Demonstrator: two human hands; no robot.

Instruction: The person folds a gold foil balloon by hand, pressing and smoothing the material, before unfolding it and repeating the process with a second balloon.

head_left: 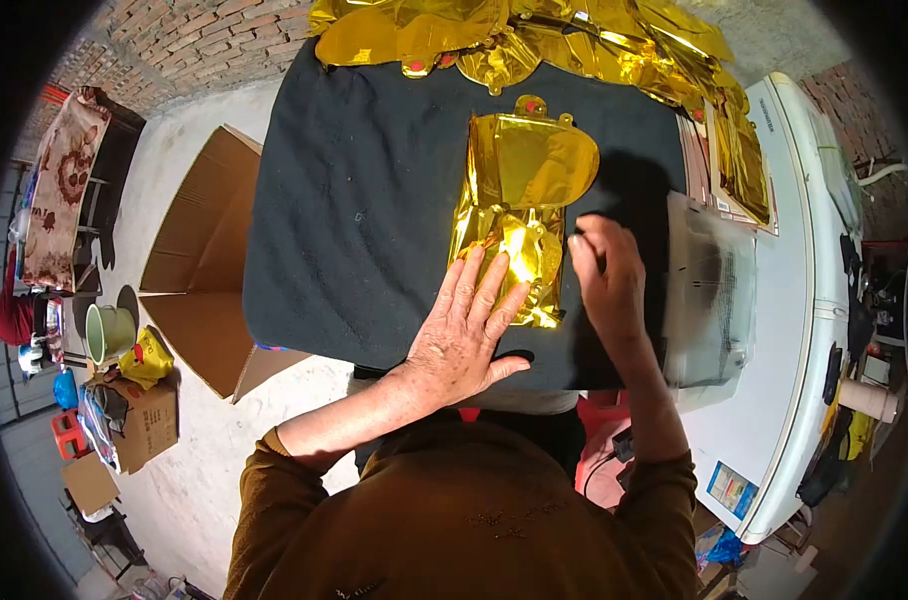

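My left hand (459,340) spreads flat, gripping nothing, on gold foil (519,180) atop dark cloth (364,220); my right hand (611,275) half-curled beside it, apparently empty. Smoothing, I judge; next calls for even pressure

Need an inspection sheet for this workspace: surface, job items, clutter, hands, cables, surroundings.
Surface: dark cloth, lightly creased, a small pale speck.
Job items: gold foil lying on the cloth, rounded at its far end.
Clutter: foil pile along the far edge; clear plastic at the right edge.
Left hand: palm down on the foil's near end.
Right hand: just right of the foil, half curled; nothing seen held.
Cables: dark cord below the near right corner.
Surroundings: open carton left, white fridge right, brick wall beyond.
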